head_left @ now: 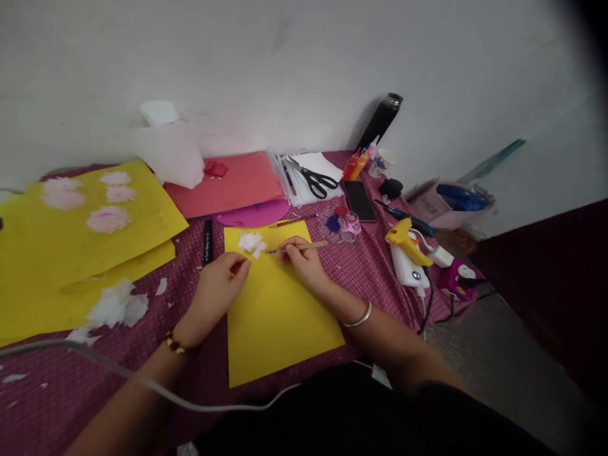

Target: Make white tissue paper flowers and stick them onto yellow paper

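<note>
A yellow sheet of paper [278, 316] lies in front of me on the checked cloth. Near its far left corner sits a small white tissue flower [251, 242]. My right hand [304, 259] is closed on a thin wooden paintbrush [306, 246], whose tip points left toward the flower. My left hand [221, 285] rests on the sheet's left edge with the fingers curled, fingertips just beside the flower; I cannot see anything held in it.
A black marker [208, 240] lies left of the sheet. Larger yellow sheets [85, 253] with pink tissue flowers, and white tissue scraps [114, 307], lie at left. Red paper [232, 183], scissors [311, 179], phone [359, 200], paint palette [339, 225], glue gun [406, 239] and bottle [380, 120] lie beyond.
</note>
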Available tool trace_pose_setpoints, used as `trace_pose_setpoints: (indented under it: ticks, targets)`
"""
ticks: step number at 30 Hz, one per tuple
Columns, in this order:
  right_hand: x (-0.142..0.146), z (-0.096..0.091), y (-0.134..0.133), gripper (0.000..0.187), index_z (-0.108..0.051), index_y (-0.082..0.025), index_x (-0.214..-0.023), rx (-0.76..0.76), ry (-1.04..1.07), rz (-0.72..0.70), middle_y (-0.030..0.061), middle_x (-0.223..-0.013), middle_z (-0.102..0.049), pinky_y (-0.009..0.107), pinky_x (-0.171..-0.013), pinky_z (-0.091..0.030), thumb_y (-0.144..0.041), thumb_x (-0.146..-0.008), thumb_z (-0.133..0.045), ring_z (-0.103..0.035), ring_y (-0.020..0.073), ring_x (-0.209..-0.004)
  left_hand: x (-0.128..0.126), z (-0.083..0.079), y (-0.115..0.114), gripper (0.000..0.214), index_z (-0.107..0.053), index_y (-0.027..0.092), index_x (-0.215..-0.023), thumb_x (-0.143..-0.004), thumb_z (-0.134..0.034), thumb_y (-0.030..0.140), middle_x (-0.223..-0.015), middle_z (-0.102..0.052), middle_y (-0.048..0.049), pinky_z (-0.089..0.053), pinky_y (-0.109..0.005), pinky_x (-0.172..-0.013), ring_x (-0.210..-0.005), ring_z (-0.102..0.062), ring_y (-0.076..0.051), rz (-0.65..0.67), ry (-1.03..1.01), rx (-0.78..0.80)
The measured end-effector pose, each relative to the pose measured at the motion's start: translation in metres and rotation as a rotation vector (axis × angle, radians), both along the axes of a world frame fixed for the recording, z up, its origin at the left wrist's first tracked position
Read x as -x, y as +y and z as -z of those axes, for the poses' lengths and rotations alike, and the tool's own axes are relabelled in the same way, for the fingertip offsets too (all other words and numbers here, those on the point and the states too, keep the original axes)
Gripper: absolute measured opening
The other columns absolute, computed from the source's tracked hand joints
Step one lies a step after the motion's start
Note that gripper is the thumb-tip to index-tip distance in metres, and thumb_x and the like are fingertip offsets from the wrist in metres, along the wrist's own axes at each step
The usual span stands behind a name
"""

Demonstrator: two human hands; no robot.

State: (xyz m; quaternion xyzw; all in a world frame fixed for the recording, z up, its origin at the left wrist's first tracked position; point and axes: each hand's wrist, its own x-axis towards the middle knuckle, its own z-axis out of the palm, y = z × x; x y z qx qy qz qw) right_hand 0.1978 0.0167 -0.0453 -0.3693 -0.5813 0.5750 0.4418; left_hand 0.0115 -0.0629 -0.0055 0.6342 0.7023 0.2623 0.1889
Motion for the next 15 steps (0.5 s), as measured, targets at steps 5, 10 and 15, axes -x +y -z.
trace_pose_setpoints:
  ticks: [5,10,15]
  targets:
    - [0.002,-0.002,0.008,0.018,-0.059,-0.017,-0.082,0.108,0.126,-0.004,-0.002,-0.061,-0.059,0.024,-0.054,-0.044,-0.035,-0.082,-0.055,-0.054,0.01,-0.052,-0.014,-0.006,0.036,0.032,-0.061,0.019,-0.07,-0.085,-0.052,0.045,-0.067,-0.065,-0.0052,-0.032,-0.028,-0.055,-0.06,-0.057,-0.018,-0.035,0.163,0.136]
    - [0.0,-0.003,0.014,0.016,-0.059,-0.016,-0.081,0.228,0.245,0.035,-0.0023,-0.06,-0.06,0.021,-0.052,-0.043,-0.032,-0.082,-0.053,-0.054,0.0084,-0.05,0.012,-0.03,0.024,0.024,-0.066,0.017,-0.073,-0.08,-0.057,0.039,-0.065,-0.064,-0.0015,-0.038,-0.025,-0.054,-0.061,-0.055,-0.016,-0.289,-0.085,-0.088]
    - [0.0,-0.006,0.016,0.013,-0.058,-0.017,-0.08,0.269,0.252,0.026,-0.0021,-0.06,-0.061,0.021,-0.052,-0.043,-0.029,-0.082,-0.054,-0.054,0.0082,-0.051,0.066,-0.064,-0.037,0.028,-0.066,0.02,-0.07,-0.066,-0.072,0.048,-0.055,-0.057,0.0027,-0.033,-0.023,-0.043,-0.05,-0.046,-0.014,-0.666,-0.14,-0.103]
